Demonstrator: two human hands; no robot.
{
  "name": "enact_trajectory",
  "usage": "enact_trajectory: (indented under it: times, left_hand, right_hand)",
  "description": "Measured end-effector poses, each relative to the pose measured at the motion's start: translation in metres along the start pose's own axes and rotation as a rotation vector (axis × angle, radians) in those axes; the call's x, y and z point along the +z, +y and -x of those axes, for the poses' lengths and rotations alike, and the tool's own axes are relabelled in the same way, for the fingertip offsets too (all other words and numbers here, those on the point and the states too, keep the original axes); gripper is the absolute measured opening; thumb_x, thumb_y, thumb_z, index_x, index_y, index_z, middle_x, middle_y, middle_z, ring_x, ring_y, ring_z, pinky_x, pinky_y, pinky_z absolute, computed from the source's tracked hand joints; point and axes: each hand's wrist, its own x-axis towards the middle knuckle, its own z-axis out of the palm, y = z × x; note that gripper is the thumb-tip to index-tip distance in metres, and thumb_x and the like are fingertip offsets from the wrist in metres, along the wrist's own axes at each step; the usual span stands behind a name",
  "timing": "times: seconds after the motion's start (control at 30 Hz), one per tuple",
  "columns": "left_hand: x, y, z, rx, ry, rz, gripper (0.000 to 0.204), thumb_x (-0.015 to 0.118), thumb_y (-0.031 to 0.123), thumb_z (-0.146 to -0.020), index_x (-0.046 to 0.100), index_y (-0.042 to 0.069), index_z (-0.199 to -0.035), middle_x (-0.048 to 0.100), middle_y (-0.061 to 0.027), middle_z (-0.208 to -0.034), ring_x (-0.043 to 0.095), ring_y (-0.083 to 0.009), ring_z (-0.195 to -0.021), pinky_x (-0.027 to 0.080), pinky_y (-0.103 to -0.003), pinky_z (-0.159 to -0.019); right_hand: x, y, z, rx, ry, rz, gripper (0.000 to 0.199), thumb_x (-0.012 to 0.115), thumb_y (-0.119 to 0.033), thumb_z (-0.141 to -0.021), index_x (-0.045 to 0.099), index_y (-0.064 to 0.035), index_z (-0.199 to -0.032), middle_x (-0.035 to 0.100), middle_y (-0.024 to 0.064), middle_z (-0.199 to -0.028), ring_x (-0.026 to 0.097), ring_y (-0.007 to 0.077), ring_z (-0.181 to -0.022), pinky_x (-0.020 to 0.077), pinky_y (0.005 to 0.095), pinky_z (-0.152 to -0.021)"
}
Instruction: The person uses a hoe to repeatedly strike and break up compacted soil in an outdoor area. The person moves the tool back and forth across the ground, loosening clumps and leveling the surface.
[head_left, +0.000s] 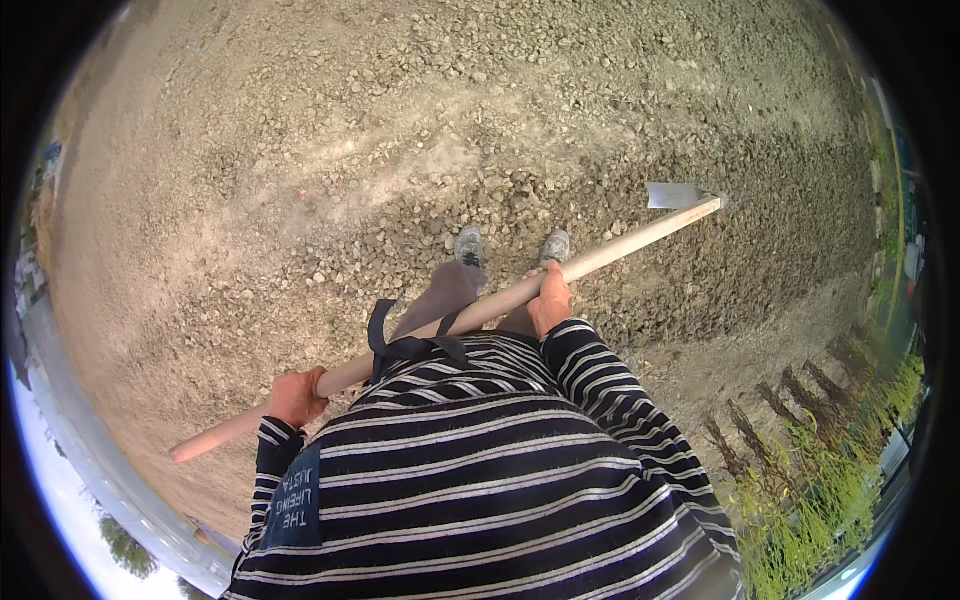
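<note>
A hoe with a long pale wooden handle (pixel 620 246) lies slantwise across the front of my body, from low on the left to higher on the right. Its flat grey metal blade (pixel 672 196) is at the far right end, over the broken soil. My left hand (pixel 296 398) is wrapped round the handle near its butt end. Farther up the shaft, my right hand (pixel 551 300) grips it just in front of my right shoe. A dark strap tied in a bow (pixel 410 346) hangs at my waist, partly over the handle.
Dry, cloddy soil (pixel 400 130) spreads all around my two shoes (pixel 468 244). At the lower right, uprooted-looking plants with brown roots and green leaves (pixel 800 490) lie in a row. Greenery and a road-like strip run along the right rim; a pale sheet-like surface (pixel 80 420) curves along the left.
</note>
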Motion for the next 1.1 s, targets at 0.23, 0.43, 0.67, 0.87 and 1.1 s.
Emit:
enact_trajectory:
  times: [0.23, 0.43, 0.67, 0.87, 1.1]
  left_hand:
    - [-0.016, -0.018, 0.008, -0.074, 0.052, -0.228, 0.019, 0.059, 0.021, -0.058, 0.052, 0.013, -0.074, 0.055, -0.0099, -0.055, 0.057, -0.0284, -0.056, 0.044, -0.039, -0.050]
    - [0.003, -0.023, -0.064, 0.177, 0.048, -0.085, 0.019, 0.059, 0.024, -0.061, 0.052, 0.014, -0.075, 0.056, -0.0104, -0.057, 0.057, -0.0293, -0.058, 0.044, -0.040, -0.053]
    - [0.034, 0.055, -0.153, 0.567, 0.133, 0.060, 0.030, 0.062, 0.031, -0.061, 0.054, 0.013, -0.084, 0.056, -0.0120, -0.061, 0.057, -0.0313, -0.062, 0.044, -0.040, -0.055]
    - [0.011, 0.119, -0.137, 0.627, -0.061, 0.199, 0.025, 0.060, 0.030, -0.066, 0.053, 0.013, -0.084, 0.056, -0.0132, -0.064, 0.055, -0.0316, -0.060, 0.043, -0.037, -0.052]
    - [-0.062, 0.092, 0.010, 0.074, -0.098, -0.250, 0.016, 0.059, 0.018, -0.058, 0.053, 0.011, -0.071, 0.054, -0.0121, -0.056, 0.056, -0.0306, -0.056, 0.044, -0.040, -0.053]
  right_hand:
    - [0.004, 0.054, -0.012, 0.218, -0.022, -0.168, 0.017, 0.057, -0.017, -0.073, 0.045, -0.0067, -0.075, 0.046, 0.0067, -0.060, 0.046, 0.0220, -0.050, 0.0415, 0.0382, -0.047]
    - [-0.012, -0.022, 0.017, -0.033, -0.113, -0.333, 0.014, 0.056, -0.015, -0.071, 0.044, -0.0086, -0.071, 0.044, 0.0044, -0.057, 0.044, 0.0194, -0.048, 0.0411, 0.0342, -0.046]
    - [-0.066, -0.151, 0.051, -0.574, -0.078, -0.352, 0.015, 0.056, -0.009, -0.072, 0.042, -0.0063, -0.074, 0.042, 0.0041, -0.057, 0.044, 0.0170, -0.050, 0.0431, 0.0319, -0.049]
    - [-0.097, -0.187, 0.003, -0.443, 0.119, -0.264, 0.017, 0.054, -0.011, -0.075, 0.040, -0.0059, -0.082, 0.044, 0.0053, -0.059, 0.045, 0.0181, -0.050, 0.0433, 0.0325, -0.048]
    - [-0.078, -0.015, -0.029, 0.184, -0.022, -0.290, 0.012, 0.052, -0.010, -0.073, 0.040, -0.0098, -0.073, 0.040, 0.0033, -0.053, 0.041, 0.0166, -0.045, 0.0387, 0.0319, -0.043]
